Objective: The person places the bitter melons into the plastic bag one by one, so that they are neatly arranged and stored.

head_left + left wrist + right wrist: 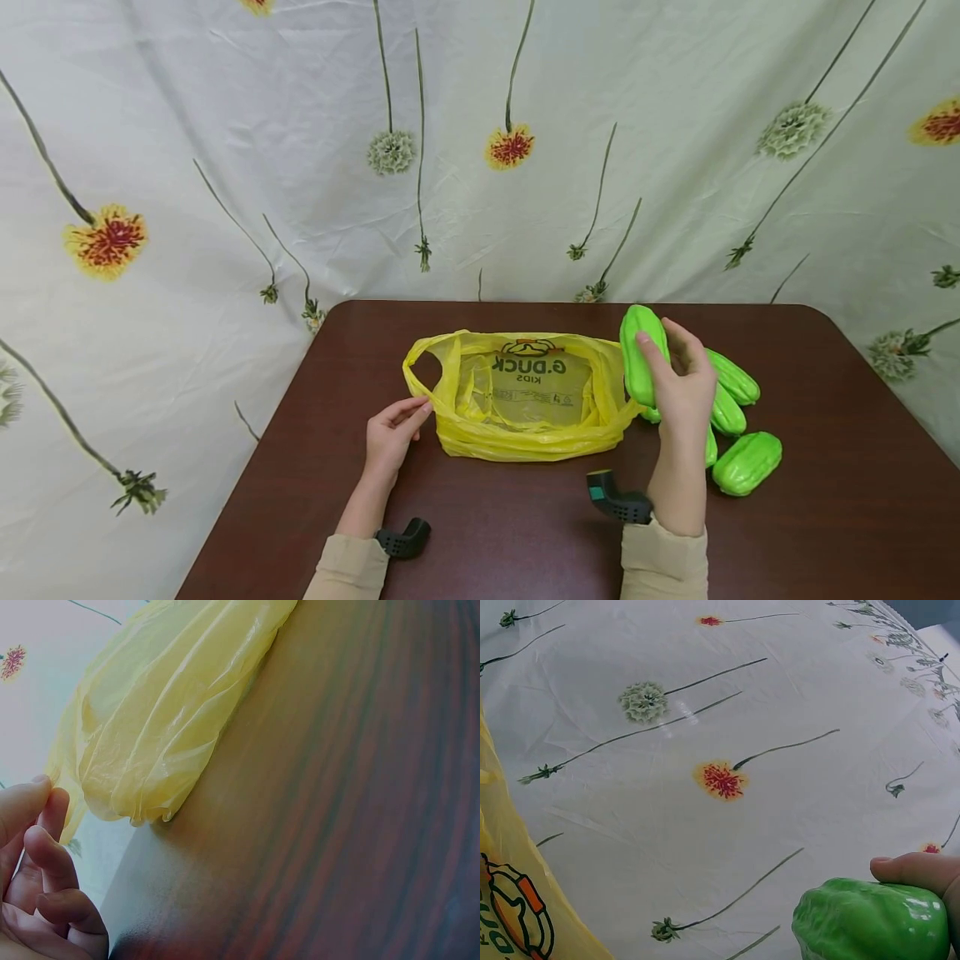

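Note:
A yellow plastic bag (pixel 528 442) printed "G.DUCK KIDS" sits on the table with its mouth held wide. My left hand (pixel 393 429) pinches the edge of the bag at its left handle between thumb and fingertip, also seen in the left wrist view beside the yellow plastic (pixel 150 742). Up at the bag's right side, my right hand (pixel 686 375) grips a glossy bright green ridged gourd (pixel 639 354), thumb along its front. The gourd is raised upright and overlaps the bag's right edge in the head view. Its knobbly end (pixel 870 922) shows in the right wrist view.
Several more green gourds (pixel 747 463) lie on the dark brown table (pixel 832 533) to the right of the bag, some partly hidden by my right forearm. Behind the table hangs a white cloth (pixel 300 108) with printed flowers.

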A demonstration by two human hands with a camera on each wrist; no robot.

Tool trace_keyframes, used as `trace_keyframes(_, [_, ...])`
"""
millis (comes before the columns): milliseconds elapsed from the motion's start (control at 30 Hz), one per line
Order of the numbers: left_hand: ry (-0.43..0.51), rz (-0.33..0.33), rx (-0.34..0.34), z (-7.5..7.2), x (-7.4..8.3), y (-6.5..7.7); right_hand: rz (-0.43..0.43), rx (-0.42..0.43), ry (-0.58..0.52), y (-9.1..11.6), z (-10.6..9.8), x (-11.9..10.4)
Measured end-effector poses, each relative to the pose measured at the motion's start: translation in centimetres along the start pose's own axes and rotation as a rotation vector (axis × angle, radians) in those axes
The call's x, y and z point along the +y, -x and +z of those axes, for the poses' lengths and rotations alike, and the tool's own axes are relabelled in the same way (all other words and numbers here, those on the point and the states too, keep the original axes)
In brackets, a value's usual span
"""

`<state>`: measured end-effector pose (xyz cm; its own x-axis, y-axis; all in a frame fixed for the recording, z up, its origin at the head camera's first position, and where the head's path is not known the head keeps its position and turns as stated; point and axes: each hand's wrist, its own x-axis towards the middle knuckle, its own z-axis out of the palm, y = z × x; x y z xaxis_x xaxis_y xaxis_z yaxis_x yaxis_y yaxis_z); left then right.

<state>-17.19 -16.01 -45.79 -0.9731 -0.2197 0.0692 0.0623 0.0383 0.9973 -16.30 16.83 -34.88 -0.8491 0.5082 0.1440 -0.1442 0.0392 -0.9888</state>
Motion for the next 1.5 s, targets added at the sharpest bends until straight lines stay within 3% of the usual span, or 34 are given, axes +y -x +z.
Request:
trace_keyframes(767, [0.010, 0.017, 0.001, 0.0, 0.0, 0.0, -0.028, -0.118, -0.116, 1.6, 3.9, 0.6])
trace_keyframes(1100, [0.014, 0.015, 0.000, 0.0, -0.1, 0.0, -0.005, -0.209, -0.085, 2.0, 6.0, 1.5])
trace_keyframes(1500, [0.017, 0.016, -0.001, 0.0, -0.1, 0.0, 0.013, -0.256, -0.076, 2.3, 8.2, 2.8])
